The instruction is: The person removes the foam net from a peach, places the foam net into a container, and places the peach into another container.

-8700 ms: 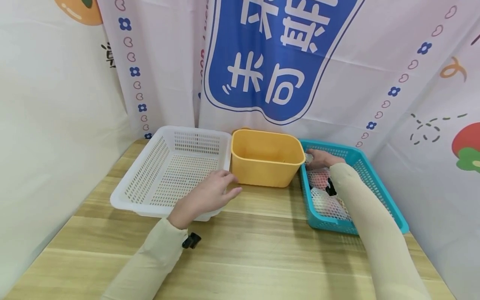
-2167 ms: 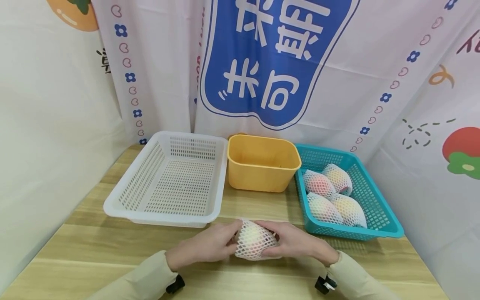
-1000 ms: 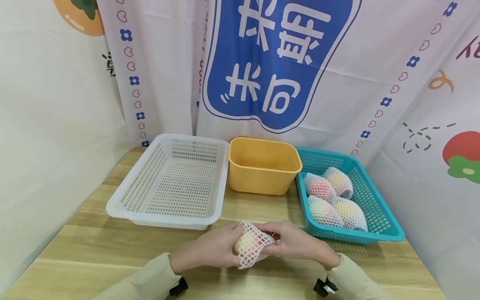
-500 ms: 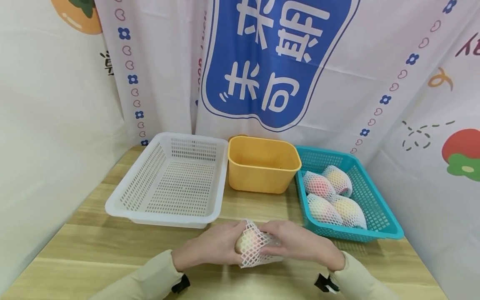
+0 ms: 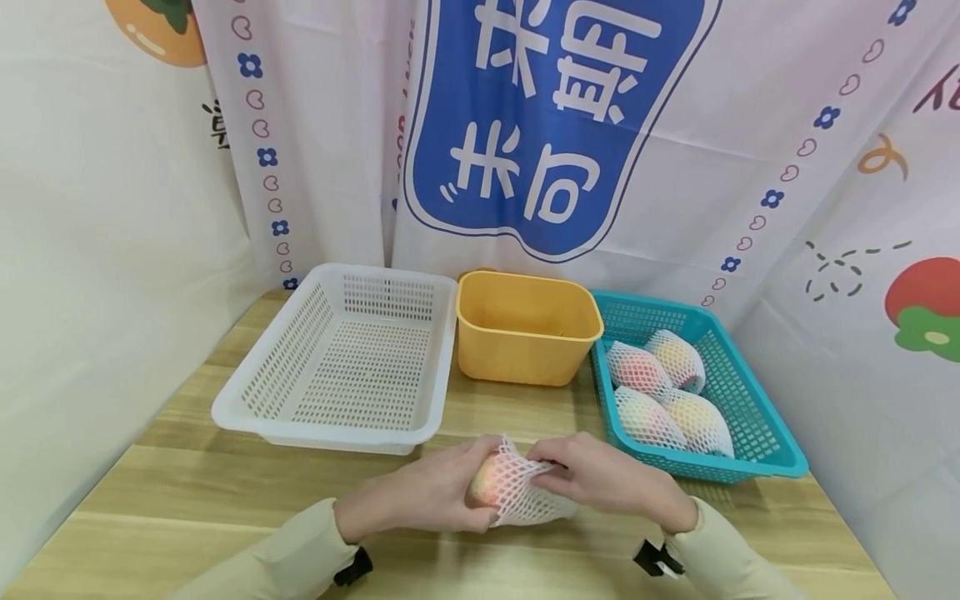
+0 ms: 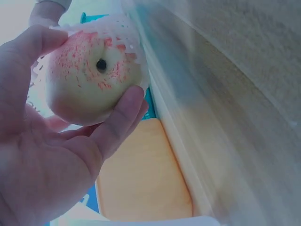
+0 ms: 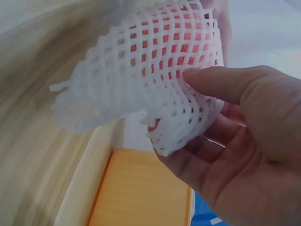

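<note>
Left hand (image 5: pixel 427 490) grips fruit (image 5: pixel 483 487), right hand (image 5: pixel 611 479) pinches net (image 5: pixel 525 493) — only the left wrist view shows its dark spot (image 6: pixel 101 65).

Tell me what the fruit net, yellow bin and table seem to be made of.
Fruit net: probably matte foam plastic; its thick white strands bend and fold in the right hand.
Yellow bin: likely moulded plastic, smooth and satin; even colour and rounded corners suggest it.
Table: wood or wood-look laminate, slightly glossy; streaky grain and a soft reflection show, but I can't tell which.
</note>
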A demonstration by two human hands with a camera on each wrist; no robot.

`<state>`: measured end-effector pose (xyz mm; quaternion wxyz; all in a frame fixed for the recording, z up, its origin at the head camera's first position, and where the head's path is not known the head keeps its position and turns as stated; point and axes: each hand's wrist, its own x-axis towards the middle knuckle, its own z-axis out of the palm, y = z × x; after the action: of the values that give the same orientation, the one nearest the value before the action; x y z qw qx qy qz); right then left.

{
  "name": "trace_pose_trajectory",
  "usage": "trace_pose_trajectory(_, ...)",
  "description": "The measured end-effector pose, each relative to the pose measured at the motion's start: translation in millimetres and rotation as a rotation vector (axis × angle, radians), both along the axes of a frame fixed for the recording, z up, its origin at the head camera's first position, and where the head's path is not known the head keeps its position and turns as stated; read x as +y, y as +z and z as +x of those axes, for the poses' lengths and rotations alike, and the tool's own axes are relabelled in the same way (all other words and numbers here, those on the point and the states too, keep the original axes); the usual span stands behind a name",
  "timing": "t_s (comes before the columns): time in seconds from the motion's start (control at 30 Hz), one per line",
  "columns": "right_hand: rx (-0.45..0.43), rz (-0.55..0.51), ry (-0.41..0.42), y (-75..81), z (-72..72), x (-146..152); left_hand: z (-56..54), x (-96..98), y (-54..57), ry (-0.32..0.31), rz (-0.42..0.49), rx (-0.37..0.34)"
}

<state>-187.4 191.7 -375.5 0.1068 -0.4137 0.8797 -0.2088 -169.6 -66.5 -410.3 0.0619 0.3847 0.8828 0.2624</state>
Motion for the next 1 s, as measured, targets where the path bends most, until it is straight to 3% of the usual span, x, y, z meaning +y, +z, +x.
trace_pose_trajectory(0.2,-0.009,-0.005,-0.022,3.7,-3.8,11,4.5,-4.6,9.5,-0.01,0.015,0.019)
trace_pose_trajectory(0.47,0.045,-0.069,-0.016,7.1,-13.2,24,6.3,-6.0,29.0,-0.03,0.07,0.015)
trace_pose_trajectory(0.7,0.044,-0.076,-0.085,25.9,-15.1,28,5.1,-10.1,49.0,-0.015,0.1,0.0)
trace_pose_trajectory(1.0,0.031,-0.069,-0.142,55.0,-27.1,35,-0.4,-18.0,73.1,-0.004,0.052,0.027)
